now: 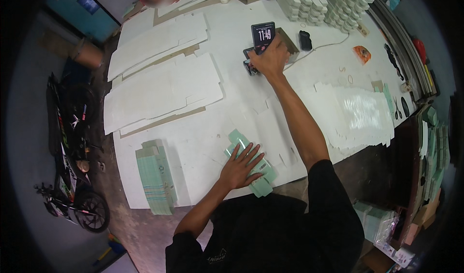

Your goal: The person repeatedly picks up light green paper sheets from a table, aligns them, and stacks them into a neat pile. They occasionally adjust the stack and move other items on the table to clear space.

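Note:
My left hand (240,169) lies flat with spread fingers on a pale green flat carton (238,138) near the table's front edge. The carton sits at a slant, partly covered by my palm. My right arm reaches far across the table. There my right hand (273,58) grips the lower part of a black smartphone (263,33) with its screen lit. The phone stands tilted in front of a small brown cardboard box (288,41). Close to my right thumb is another small dark object (249,65), partly hidden. A thick stack of green folded cartons (154,176) rests at the front left.
Large white cardboard sheets (164,89) cover the table's left side. White flat sheets (362,113) with plastic sheen lie at right. Stacked white cartons (302,5) stand at the back. A black device (305,40), a cable, an orange packet (361,54) and scissors (397,108) lie rightward.

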The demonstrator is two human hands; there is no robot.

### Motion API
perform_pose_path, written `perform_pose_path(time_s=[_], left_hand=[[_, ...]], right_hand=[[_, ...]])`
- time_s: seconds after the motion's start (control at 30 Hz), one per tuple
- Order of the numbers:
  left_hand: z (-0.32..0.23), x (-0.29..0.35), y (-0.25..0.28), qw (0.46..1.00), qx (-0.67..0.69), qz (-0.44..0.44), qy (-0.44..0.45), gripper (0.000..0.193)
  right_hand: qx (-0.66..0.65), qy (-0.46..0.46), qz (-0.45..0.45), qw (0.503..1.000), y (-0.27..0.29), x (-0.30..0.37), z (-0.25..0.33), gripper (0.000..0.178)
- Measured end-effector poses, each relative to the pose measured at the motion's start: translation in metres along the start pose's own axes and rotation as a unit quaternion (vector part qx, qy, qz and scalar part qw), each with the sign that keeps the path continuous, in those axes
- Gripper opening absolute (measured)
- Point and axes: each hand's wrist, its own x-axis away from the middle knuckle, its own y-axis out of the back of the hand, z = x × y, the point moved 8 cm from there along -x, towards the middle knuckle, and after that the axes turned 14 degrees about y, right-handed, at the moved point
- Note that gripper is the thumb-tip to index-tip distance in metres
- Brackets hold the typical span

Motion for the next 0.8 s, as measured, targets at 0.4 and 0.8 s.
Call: perform_pose_path(time_s=[0.4,0.8], left_hand=[[0.003,-0.004,-0.006,0.997,-0.033,0.06,0.021,0.08],[0.027,0.025,0.021,0.998,-0.028,0.035,0.039,0.082]], right_hand=[[-0.153,0.106,0.226,0.956,0.111,0.247,0.074,0.059],[0.007,-0.007,0.31,0.951,0.127,0.285,0.056,0.087]])
